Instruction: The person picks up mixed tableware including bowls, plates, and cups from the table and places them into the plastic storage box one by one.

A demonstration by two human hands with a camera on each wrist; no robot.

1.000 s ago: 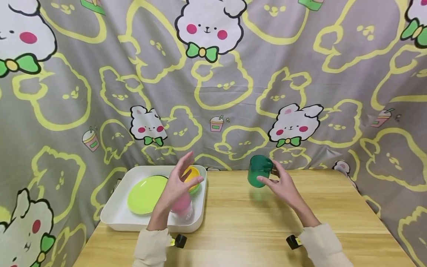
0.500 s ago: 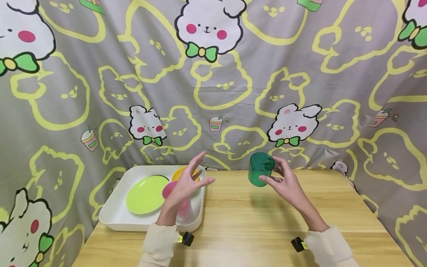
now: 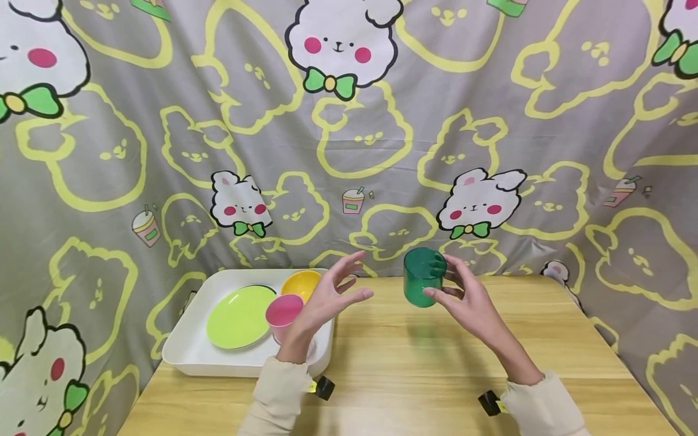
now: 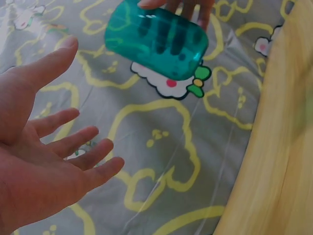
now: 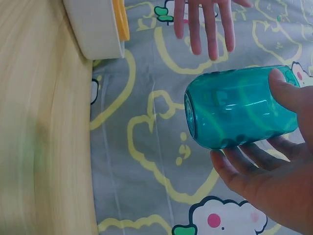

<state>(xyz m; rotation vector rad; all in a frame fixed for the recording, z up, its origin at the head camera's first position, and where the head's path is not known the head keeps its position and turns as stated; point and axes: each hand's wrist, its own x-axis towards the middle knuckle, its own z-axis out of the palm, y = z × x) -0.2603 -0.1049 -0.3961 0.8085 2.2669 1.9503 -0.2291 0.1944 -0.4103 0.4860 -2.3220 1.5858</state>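
Note:
A clear green cup (image 3: 421,280) is held upright above the table by my right hand (image 3: 470,298). In the right wrist view the thumb lies along one side of the cup (image 5: 234,105) and the fingers curl against the other. My left hand (image 3: 329,297) hovers to the left of the cup, apart from it, its fingers spread and holding nothing. Below and behind the left hand, a pink cup (image 3: 284,310) stands in the white tray (image 3: 185,357), partly covered by the wrist.
The tray also holds a lime-green plate (image 3: 240,318) and a yellow bowl (image 3: 300,283), which the left hand partly covers. Beneath is a wooden table (image 3: 403,375). A grey patterned curtain (image 3: 376,145) hangs right behind the table's far edge.
My left hand has moved right, from over the tray toward the green cup, uncovering the pink cup. The right hand still holds the green cup in nearly the same place, now tipped slightly toward the camera.

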